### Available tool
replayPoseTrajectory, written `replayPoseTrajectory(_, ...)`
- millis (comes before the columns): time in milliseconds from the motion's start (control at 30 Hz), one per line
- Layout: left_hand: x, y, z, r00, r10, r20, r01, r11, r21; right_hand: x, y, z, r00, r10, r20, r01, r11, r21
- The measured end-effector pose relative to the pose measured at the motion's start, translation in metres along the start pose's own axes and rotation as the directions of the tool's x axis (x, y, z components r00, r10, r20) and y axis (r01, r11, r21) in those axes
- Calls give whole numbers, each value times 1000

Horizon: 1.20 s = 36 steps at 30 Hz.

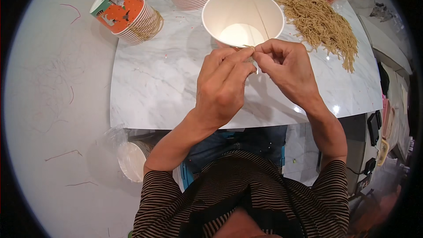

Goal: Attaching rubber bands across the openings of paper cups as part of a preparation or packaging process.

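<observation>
Hands (221,89) together, perhaps against bucket (233,11)

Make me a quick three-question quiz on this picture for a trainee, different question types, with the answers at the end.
1. True or false: the tan string pile lies to the right of the open bucket.
2. Fill the gap with "near" or "far": the left hand and right hand come together beside the ____ rim of the open bucket.
3. Choose one. What crosses the mouth of the open bucket?
A) a spoon
B) a tan strand
C) a lid

Key: 1. True. 2. Near. 3. B.
</observation>
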<state>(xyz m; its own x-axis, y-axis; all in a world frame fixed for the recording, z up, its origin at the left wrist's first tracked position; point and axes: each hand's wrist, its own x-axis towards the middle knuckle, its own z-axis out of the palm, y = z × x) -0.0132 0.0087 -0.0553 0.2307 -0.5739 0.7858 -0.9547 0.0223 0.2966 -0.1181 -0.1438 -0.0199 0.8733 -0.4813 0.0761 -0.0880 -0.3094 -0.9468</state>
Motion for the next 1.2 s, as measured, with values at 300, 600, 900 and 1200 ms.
replayPoseTrajectory(300,13,3,-17,956,-269,121,293,911,-290,-5,13,6,999,-5,-50,14,985,174)
replayPoseTrajectory(600,36,10,-31,780,-531,331,624,697,-353,-7,24,9,997,-82,-10,81,944,320)
replayPoseTrajectory(900,54,4,-33,721,-510,469,665,700,-261,-5,25,5,995,-100,24,88,947,307)
replayPoseTrajectory(1200,49,4,-23,788,-498,361,608,721,-332,-3,23,4,998,-63,2,59,940,335)
